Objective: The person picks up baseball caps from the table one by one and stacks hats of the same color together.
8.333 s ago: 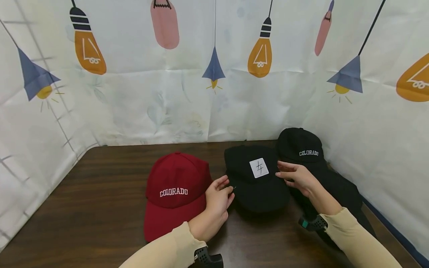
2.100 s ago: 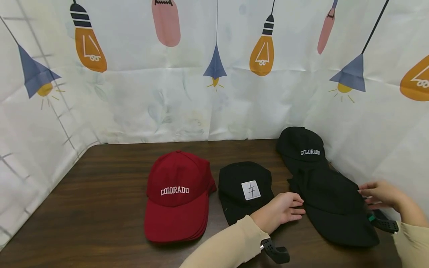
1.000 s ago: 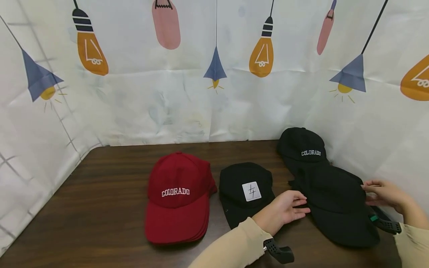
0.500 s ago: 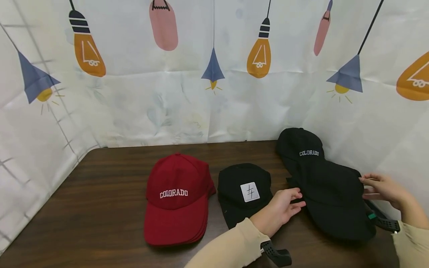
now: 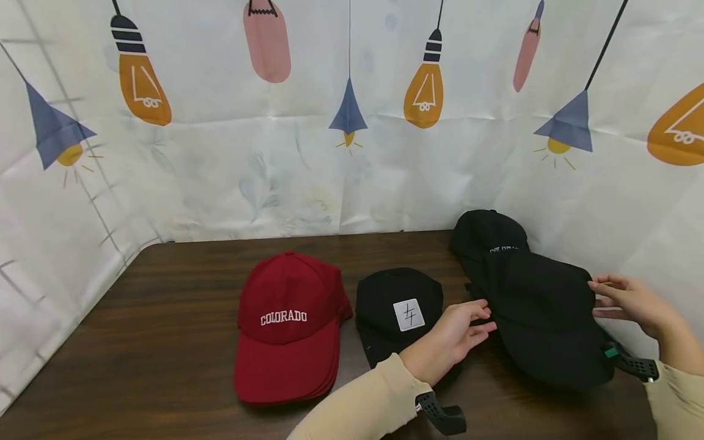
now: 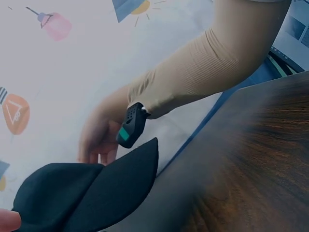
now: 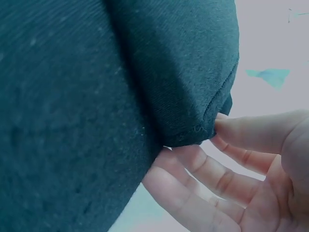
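Head view: person at a brown counter (image 5: 137, 336), two hands on one black cap (image 5: 544, 311), near the counter's right edge. Cap sits crown toward the far right corner, brim toward the near edge, dark shadow under the brim. Right hand (image 5: 640, 305) pinches the cap's right side; right wrist view backs that up, thumb on one face of the fabric edge, fingers under it. Left hand (image 5: 448, 339) has fingertips against the left side; from where I stand, can't tell if it grasps or only touches.

Behind, by the far right corner, a lettered black cap (image 5: 486, 232), partly covered by the handled one, lettering half hidden. Left of the left hand, a tagged black cap (image 5: 379, 311) with a white square label (image 5: 409, 315), partly behind the forearm. Further toward the left edge, stacked red caps (image 5: 290, 333), top one reading COLORADO, brims toward the near edge. Printed cloth (image 5: 220, 171) with bulbs and lamps runs along the far edge. Beige sleeves (image 5: 357, 403), black wrist straps (image 5: 440, 415).
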A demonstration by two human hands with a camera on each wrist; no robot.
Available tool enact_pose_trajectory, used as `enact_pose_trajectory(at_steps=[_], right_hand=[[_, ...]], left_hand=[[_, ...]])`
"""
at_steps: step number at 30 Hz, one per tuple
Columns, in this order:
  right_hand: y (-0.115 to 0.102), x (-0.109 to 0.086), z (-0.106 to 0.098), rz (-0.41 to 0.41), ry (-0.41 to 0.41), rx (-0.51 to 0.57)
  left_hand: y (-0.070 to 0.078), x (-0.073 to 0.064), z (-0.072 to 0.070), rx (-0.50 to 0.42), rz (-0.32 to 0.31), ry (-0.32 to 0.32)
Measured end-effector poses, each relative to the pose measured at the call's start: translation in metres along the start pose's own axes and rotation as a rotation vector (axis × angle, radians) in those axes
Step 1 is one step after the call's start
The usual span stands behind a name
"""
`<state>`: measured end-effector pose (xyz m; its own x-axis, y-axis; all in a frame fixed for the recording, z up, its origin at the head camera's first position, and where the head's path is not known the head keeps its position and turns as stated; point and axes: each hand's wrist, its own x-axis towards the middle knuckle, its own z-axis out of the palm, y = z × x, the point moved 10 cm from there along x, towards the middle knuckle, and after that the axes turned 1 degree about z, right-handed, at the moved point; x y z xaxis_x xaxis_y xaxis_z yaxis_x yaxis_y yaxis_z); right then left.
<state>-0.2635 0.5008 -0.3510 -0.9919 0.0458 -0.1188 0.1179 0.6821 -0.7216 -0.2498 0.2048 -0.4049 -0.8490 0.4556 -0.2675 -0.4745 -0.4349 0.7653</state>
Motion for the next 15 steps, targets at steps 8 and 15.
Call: enact_pose_trajectory(at_steps=[8,15], right_hand=[[-0.015,0.002,-0.002,-0.036,0.005,0.028],[-0.028,0.005,0.001,-0.093,-0.011,0.087]], left_hand=[[0.015,-0.003,-0.004,0.024,0.026,-0.009],[0.029,-0.004,-0.010,0.038,0.046,-0.017]])
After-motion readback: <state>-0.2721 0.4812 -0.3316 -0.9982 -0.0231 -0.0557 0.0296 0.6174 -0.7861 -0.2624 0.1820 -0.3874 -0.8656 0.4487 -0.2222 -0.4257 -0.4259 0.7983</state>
